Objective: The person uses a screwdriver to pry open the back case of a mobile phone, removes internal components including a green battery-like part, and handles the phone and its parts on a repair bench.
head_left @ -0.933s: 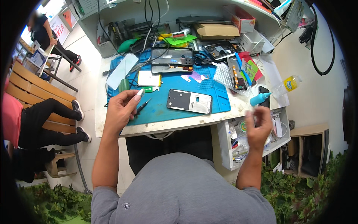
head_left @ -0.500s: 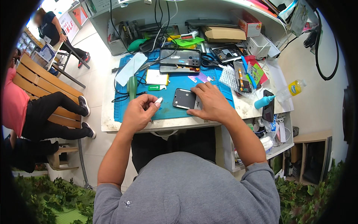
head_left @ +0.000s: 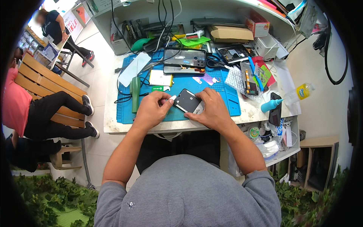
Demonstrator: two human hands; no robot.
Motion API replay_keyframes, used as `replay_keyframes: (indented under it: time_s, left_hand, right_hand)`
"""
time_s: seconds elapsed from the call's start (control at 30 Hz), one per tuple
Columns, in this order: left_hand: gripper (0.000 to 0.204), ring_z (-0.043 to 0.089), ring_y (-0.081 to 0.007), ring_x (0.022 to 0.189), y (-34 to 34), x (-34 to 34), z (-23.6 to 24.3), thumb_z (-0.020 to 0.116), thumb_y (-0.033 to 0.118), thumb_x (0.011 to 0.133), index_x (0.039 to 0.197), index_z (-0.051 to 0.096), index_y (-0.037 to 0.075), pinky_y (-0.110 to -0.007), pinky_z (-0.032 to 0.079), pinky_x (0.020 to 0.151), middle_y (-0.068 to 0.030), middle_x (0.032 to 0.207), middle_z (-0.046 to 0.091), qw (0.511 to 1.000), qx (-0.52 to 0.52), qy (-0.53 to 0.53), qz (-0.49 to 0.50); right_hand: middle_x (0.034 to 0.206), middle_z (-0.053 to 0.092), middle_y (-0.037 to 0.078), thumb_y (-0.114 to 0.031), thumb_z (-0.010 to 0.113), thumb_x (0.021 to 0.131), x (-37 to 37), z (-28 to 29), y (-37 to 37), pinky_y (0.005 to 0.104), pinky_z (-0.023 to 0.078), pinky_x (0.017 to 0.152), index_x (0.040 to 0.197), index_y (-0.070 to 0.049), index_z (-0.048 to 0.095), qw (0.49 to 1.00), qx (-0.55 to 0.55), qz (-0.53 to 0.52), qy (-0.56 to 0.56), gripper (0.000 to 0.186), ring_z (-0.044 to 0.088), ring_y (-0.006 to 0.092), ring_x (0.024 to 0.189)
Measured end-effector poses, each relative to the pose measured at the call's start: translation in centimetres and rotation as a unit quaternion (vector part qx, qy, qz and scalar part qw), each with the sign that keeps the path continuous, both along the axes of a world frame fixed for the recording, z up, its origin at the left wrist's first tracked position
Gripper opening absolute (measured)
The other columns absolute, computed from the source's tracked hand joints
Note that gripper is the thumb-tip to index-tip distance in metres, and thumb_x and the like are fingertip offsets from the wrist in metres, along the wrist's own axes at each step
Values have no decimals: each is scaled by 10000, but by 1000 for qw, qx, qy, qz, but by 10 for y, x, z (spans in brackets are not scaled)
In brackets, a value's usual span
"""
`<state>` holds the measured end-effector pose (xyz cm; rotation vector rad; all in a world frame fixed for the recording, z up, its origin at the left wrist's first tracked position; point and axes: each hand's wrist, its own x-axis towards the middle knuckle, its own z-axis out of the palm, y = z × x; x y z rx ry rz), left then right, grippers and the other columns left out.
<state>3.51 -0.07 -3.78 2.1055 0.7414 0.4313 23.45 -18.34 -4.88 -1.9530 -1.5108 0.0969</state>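
My left hand (head_left: 153,108) pinches a small white object (head_left: 172,98), too small to make out, beside the top left end of a black-and-silver phone housing (head_left: 185,99). My right hand (head_left: 210,108) is closed on the other end of that housing, which sits angled low over the blue mat (head_left: 232,102). Left of my hands lie a green-handled tool (head_left: 135,96), a white flat panel (head_left: 134,70) and black cables. Behind them are a pale battery-like rectangle (head_left: 161,78), a small green piece (head_left: 160,88) and an open phone case (head_left: 184,60).
The bench back holds cables, boxes (head_left: 231,33) and phone parts. At right are a blue dropper bottle (head_left: 269,105), a plastic bottle (head_left: 298,93) and a cluttered drawer (head_left: 264,140). Two people stand or sit at left, one on a wooden bench (head_left: 49,75).
My right hand came from beside the bench onto the phone housing, which is now tilted at an angle. My left hand moved right and lower, bringing the white object to the housing's end.
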Motion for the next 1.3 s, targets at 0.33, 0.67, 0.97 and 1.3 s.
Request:
replay_keyframes:
  time_s: [0.33, 0.67, 0.97, 1.3]
  left_hand:
    - [206, 710, -314, 800, -14, 8, 0, 829, 201, 1019, 1073, 801, 4, -451, 561, 748, -156, 946, 732, 988, 150, 36, 5]
    - [205, 726, -344, 826, -4, 39, -8, 814, 203, 1023, 1062, 795, 3, -477, 570, 770, -159, 943, 732, 985, 172, 27, -10]
    - [200, 722, -324, 813, -16, 21, 2, 814, 201, 1021, 1057, 793, 6, -471, 564, 750, -156, 938, 729, 984, 174, 39, -4]
    - [185, 719, -340, 808, -17, 11, 7, 818, 191, 1013, 1043, 792, 10, -469, 561, 745, -151, 925, 723, 985, 158, 73, -9]
  right_hand:
    - [1175, 699, 162, -481, 1036, 762, 1, -1, -1, 482, 525, 1030, 1228, 27, 767, 1000, -14, 4, 0, 739, 668, 370, 1146]
    - [1176, 685, 169, -465, 1033, 759, 0, -1, 0, 496, 508, 1021, 1200, 21, 758, 1000, -12, 3, 2, 712, 651, 379, 1138]
    - [1179, 688, 175, -493, 1032, 763, 1, 4, 0, 494, 522, 1025, 1227, 37, 754, 999, -36, 4, 11, 757, 661, 390, 1140]
    - [1166, 679, 167, -477, 1038, 750, 2, -3, 0, 502, 513, 994, 1195, 8, 739, 1000, -15, 4, 3, 722, 657, 384, 1109]
